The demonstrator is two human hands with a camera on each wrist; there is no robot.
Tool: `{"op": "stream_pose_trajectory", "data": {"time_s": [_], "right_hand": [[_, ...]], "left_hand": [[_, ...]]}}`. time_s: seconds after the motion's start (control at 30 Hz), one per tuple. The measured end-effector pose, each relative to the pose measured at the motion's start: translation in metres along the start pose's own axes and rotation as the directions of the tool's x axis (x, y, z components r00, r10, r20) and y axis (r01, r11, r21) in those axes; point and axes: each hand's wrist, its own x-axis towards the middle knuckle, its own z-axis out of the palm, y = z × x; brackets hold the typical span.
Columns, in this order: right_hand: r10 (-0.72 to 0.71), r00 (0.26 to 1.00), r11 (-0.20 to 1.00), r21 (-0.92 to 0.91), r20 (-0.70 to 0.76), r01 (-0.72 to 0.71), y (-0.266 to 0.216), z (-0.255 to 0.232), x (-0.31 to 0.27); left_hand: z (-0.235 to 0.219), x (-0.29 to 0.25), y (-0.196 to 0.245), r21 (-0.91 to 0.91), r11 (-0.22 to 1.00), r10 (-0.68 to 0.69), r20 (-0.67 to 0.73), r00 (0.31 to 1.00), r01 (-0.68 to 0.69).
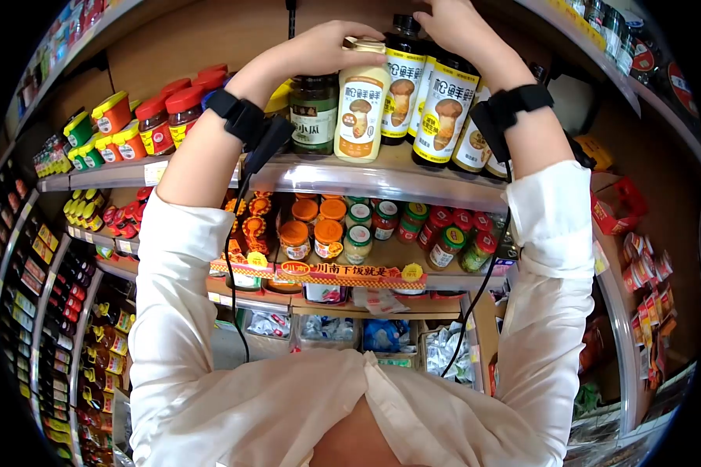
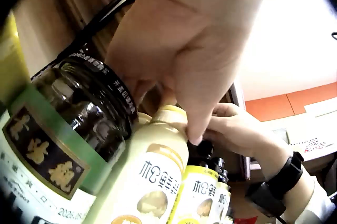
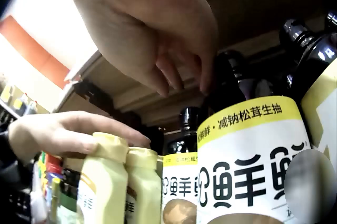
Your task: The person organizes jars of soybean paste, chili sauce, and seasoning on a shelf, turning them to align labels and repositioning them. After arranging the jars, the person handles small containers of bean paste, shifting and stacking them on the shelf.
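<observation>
A cream squeeze bottle (image 1: pixel 360 109) stands upright on the upper shelf. My left hand (image 1: pixel 319 48) grips its top; in the left wrist view the thumb lies beside the pale cap (image 2: pixel 174 112), with fingers behind. A second cream bottle (image 3: pixel 143 184) is close by it in the right wrist view. Dark bottles with yellow-and-white labels (image 1: pixel 446 113) stand to the right, some tilted. Above their black caps hangs my right hand (image 1: pixel 463 29), its fingers bent downward and holding nothing visible; in the right wrist view one fingertip is close to a dark bottle neck (image 3: pixel 227 76), contact unclear.
Left of the cream bottle is a green-labelled jar (image 1: pixel 314 117), then red-lidded jars (image 1: pixel 184 109). A clear shelf edge (image 1: pixel 350 180) runs below. Lower shelves hold orange-lidded and other jars (image 1: pixel 329 233). Packets hang at the right (image 1: pixel 653 311). Black cables trail from both wrist cameras.
</observation>
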Motion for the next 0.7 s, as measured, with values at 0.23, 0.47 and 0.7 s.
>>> {"op": "stream_pose_trajectory", "data": {"time_s": [0.23,0.47,0.7], "right_hand": [[0.262,0.922,0.923,-0.354,0.286,-0.153,-0.043,-0.006,0.015],[0.267,0.917,0.916,-0.374,0.296,-0.146,-0.03,0.013,0.027],[0.285,0.919,0.935,-0.291,0.273,-0.203,-0.04,0.002,0.016]], "left_hand": [[-0.007,0.007,-0.007,0.061,0.997,0.038,0.126,0.991,-0.046],[-0.003,0.002,-0.004,0.139,0.988,0.053,0.068,0.996,-0.062],[0.001,0.0,-0.012,0.122,0.992,0.036,0.004,0.999,-0.036]]}}
